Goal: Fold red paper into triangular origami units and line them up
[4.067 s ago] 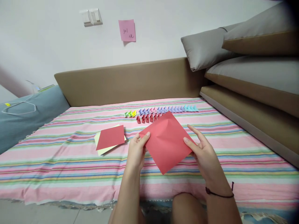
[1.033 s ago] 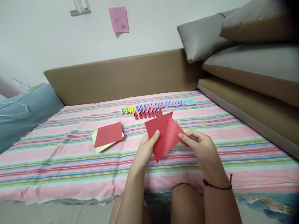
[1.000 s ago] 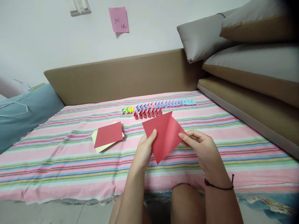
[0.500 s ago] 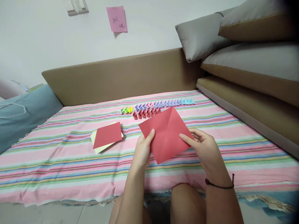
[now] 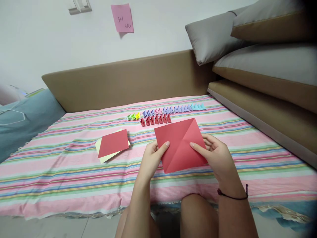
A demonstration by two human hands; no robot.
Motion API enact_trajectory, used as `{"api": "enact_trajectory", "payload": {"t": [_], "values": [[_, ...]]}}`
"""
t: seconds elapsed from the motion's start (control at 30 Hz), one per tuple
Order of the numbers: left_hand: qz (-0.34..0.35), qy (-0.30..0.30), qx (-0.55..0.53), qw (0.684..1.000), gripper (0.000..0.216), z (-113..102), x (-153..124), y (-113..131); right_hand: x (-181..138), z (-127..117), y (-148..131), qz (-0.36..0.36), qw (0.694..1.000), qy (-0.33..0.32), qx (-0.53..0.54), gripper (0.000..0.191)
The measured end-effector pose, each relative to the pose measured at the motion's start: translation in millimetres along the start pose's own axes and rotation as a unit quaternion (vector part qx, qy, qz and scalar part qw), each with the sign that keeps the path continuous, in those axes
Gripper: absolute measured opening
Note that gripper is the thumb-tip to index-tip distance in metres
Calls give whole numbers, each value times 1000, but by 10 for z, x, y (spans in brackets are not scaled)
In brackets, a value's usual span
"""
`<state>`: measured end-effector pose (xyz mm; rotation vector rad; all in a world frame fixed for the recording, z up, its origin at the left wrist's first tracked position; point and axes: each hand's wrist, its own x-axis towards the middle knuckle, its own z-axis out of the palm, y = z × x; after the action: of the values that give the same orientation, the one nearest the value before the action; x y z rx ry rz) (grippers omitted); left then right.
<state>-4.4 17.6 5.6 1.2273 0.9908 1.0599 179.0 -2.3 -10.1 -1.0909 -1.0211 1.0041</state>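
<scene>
A square sheet of red paper (image 5: 182,142), with creases crossing at its middle, is held up above the striped cloth. My left hand (image 5: 153,157) grips its left side, thumb on the face and fingers behind. On the right side, my right hand (image 5: 215,152) pinches it the same way, the thumb reaching inward over the surface. Beyond the sheet stands a row of small red folded paper pieces (image 5: 156,119). Behind them runs a longer row of purple, pink and blue folded pieces (image 5: 170,110). Green and yellow folded pieces (image 5: 133,116) stand at that row's left end.
A stack of red and pale yellow paper (image 5: 114,143) lies on the striped cloth (image 5: 74,172) to the left. Grey and brown cushions (image 5: 267,62) are piled at the right. A brown backrest (image 5: 128,81) stands at the back, below a pink note (image 5: 122,18) on the wall.
The red sheet has turned clockwise between my hands and sits slightly further right. My left thumb has shifted right along it, while my right hand has stayed nearly in place.
</scene>
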Motion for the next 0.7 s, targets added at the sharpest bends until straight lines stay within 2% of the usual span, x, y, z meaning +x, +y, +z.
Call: {"api": "enact_trajectory", "payload": {"t": [0.17, 0.37, 0.47, 0.6, 0.7], "values": [[17, 8, 41, 999, 35, -81, -19, 40, -23, -39, -18, 56, 996, -74, 19, 33], [31, -32, 36, 998, 31, -151, -101, 156, -41, -59, -32, 43, 998, -54, 13, 22], [70, 18, 92, 993, 20, -186, -98, 174, -16, -56, -26, -3, 998, -43, -41, 17], [89, 118, 186, 971, 32, -239, -73, 167, 6, -75, -22, -107, 981, 28, -161, 24], [67, 116, 108, 985, 27, -252, -64, 147, -16, -82, -53, -73, 982, 24, -175, 31]]}}
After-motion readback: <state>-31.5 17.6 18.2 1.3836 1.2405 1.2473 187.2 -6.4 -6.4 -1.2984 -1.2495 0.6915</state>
